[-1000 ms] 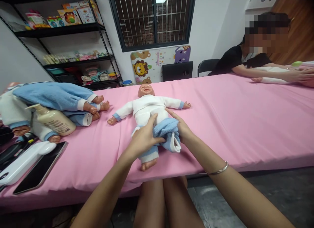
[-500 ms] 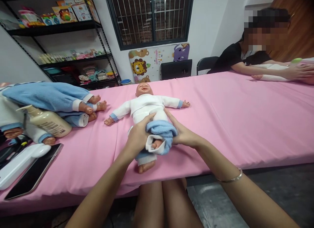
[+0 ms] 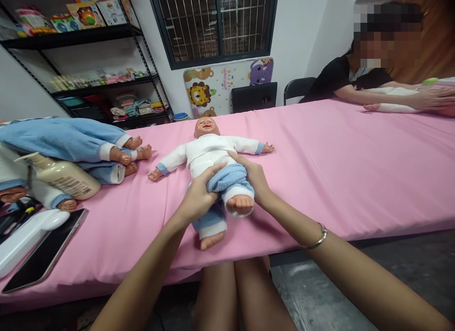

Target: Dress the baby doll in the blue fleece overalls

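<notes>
Now the foot pokes clear of the soft blue fleece trousers point(image 3: 227, 179), bunched between both thumbs on the light hard-plastic baby doll point(image 3: 209, 155). Left hand point(image 3: 197, 198) and right hand point(image 3: 254, 179) fingers clamp the stretchy waistband.

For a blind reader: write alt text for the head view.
Left hand and right hand grip blue trousers at the hips of a baby doll lying face-up on a pink table. More dolls lie left; another person sits far right.
</notes>
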Demonstrator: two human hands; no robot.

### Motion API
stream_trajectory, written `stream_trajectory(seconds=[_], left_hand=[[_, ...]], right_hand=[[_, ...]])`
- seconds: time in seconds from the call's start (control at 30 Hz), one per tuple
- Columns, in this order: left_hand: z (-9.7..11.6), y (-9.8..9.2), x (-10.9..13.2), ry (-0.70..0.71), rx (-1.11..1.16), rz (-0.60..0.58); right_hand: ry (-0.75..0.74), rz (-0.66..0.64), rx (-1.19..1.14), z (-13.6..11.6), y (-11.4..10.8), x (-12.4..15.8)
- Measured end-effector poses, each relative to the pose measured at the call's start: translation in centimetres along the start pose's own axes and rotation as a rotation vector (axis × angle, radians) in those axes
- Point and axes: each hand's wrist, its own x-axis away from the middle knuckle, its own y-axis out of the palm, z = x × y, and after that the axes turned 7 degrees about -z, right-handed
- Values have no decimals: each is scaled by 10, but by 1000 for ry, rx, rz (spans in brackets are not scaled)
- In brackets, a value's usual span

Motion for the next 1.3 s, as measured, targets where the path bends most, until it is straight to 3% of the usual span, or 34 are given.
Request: stream_trajectory(seconds=[0.1,0.27,0.43,0.53,0.63,0.77,0.83,0.93,1.1,1.2,1.27,1.3], left_hand=[[-2,-4,-7,-6,-111,-40],[1,-17,-36,-5,-340,-306],[9,-33,-70,133,-655,-223],[7,-53,-73,146,-578,-181],[-3,-83,-60,65,-342,-164],[-30,-112,-38,-224,-253,-416],[-45,-111,-33,-257,-215,-413],[-59,-97,-31,-191,-205,-228],[-56,-88,-27,-155,-226,-52],[-52,-95,-23,-234,-150,-202],[-51,-96,-23,-221,-139,-338],[-52,-95,-23,-194,-142,-346]], right_hand=[[-17,-27,31,15,1,-11],[-14,-243,-38,33,-19,-26],[34,-559,2,21,-60,-25],[149,-694,-110,7,-74,-20],[148,-642,-71,-5,-72,-22],[82,-572,133,-9,-50,-41],[78,-472,113,-5,-38,-53],[123,-258,-13,5,-24,-61],[138,-54,34,12,-15,-56],[190,36,11,15,-17,-54],[246,56,-103,18,-17,-55],[273,67,-193,19,-17,-55]])
